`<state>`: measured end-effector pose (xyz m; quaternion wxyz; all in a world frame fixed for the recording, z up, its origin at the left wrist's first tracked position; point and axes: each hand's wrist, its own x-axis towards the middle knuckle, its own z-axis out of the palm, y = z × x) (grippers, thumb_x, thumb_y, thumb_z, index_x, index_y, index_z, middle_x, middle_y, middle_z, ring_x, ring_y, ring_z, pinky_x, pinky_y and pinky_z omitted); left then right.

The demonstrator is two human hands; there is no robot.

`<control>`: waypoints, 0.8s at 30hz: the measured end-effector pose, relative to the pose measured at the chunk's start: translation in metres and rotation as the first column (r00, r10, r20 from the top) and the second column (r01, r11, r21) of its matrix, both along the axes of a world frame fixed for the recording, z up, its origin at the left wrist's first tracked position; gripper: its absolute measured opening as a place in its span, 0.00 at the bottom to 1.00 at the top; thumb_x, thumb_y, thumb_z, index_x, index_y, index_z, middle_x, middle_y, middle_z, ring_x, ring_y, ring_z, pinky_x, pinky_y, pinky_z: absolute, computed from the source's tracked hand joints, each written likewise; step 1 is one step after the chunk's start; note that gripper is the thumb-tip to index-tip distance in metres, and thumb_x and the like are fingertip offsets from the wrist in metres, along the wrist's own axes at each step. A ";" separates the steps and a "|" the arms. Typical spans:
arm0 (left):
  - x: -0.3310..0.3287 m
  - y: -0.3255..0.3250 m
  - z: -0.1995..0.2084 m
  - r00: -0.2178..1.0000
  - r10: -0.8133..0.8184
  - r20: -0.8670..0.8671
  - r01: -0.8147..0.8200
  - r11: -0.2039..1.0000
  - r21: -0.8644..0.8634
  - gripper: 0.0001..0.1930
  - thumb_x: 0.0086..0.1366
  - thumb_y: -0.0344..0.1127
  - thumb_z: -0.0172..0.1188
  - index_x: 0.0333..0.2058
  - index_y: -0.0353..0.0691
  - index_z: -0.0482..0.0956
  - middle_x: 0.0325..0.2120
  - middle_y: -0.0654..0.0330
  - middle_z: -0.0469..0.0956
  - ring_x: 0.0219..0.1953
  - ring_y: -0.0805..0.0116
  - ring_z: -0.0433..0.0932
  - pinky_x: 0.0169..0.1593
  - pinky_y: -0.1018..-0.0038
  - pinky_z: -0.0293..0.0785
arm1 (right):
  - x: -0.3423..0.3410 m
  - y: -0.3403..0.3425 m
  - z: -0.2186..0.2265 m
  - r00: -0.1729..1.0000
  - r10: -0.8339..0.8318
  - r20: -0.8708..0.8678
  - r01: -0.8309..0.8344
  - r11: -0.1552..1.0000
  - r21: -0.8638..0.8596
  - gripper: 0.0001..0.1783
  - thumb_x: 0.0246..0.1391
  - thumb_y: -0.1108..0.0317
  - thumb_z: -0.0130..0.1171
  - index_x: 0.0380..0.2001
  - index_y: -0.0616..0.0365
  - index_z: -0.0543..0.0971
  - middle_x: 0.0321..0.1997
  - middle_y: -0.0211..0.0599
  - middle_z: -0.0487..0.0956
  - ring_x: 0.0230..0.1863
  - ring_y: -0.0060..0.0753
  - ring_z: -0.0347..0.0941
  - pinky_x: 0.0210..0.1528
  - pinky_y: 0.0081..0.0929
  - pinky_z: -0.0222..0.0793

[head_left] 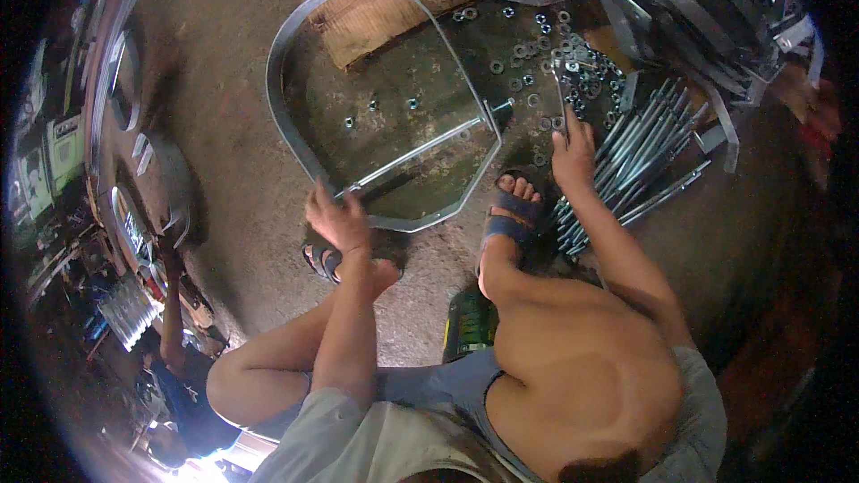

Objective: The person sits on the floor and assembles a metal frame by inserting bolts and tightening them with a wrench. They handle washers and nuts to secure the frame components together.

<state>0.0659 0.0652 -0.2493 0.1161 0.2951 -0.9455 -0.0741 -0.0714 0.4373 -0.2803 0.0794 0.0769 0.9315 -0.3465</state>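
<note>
The person squats on a stained, grey concrete floor (242, 170), both feet in sandals, knees drawn up. A curved metal strap frame (295, 27), bent into a rounded loop with a straight rod across its lower part, lies flat on the floor in front of the feet. The left hand (338, 215) rests on the near edge of this frame where the cross rod meets the strap, fingers curled around the metal. The right hand (573, 150) reaches forward past the right foot and pinches a thin threaded rod (560, 94) that stands up from the fingers toward the scattered parts.

Loose nuts and washers (573, 58) are strewn over a dark, greenish patch of floor inside and just beyond the frame. A bundle of long threaded rods (640, 156) lies fanned out to the right of the right hand. A worn wooden board (376, 9) sits at the far side, partly under the frame, and a heap of more bent metal straps (707, 0) fills the upper right. A green and yellow can (467, 326) stands between the legs. At the left edge the room is cluttered with machinery and stacked parts, too blurred to identify.
</note>
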 end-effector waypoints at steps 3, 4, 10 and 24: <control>-0.054 0.048 0.004 0.932 -0.345 -0.109 0.361 0.900 0.242 0.27 0.53 0.34 0.69 0.53 0.40 0.75 0.49 0.48 0.76 0.55 0.46 0.71 0.59 0.57 0.65 | 0.008 -0.007 0.030 0.973 0.140 -0.182 -0.093 0.966 0.243 0.28 0.53 0.71 0.61 0.59 0.58 0.72 0.54 0.49 0.69 0.57 0.54 0.64 0.62 0.44 0.60; -0.071 0.066 -0.001 0.911 -0.392 -0.131 0.413 0.847 0.336 0.27 0.53 0.35 0.70 0.52 0.40 0.75 0.49 0.47 0.76 0.54 0.46 0.72 0.58 0.57 0.66 | 0.007 -0.010 0.031 0.978 0.126 -0.168 -0.101 0.983 0.154 0.27 0.53 0.71 0.61 0.58 0.58 0.73 0.54 0.49 0.69 0.57 0.54 0.64 0.62 0.44 0.60; -0.140 0.127 -0.025 0.863 -0.505 0.009 0.314 0.550 0.774 0.24 0.59 0.44 0.66 0.52 0.45 0.72 0.38 0.50 0.82 0.44 0.47 0.79 0.52 0.57 0.67 | -0.006 -0.032 0.016 0.977 0.101 -0.189 -0.095 0.995 0.042 0.28 0.50 0.69 0.64 0.56 0.58 0.72 0.53 0.49 0.70 0.57 0.54 0.66 0.60 0.45 0.63; -0.142 0.127 -0.034 0.881 -0.428 0.201 0.142 0.645 0.751 0.25 0.64 0.48 0.60 0.56 0.49 0.66 0.31 0.45 0.82 0.38 0.39 0.79 0.42 0.50 0.74 | 0.005 -0.015 0.009 0.988 0.136 0.076 -0.143 0.984 0.104 0.29 0.43 0.68 0.71 0.50 0.55 0.71 0.48 0.48 0.73 0.53 0.56 0.69 0.54 0.47 0.66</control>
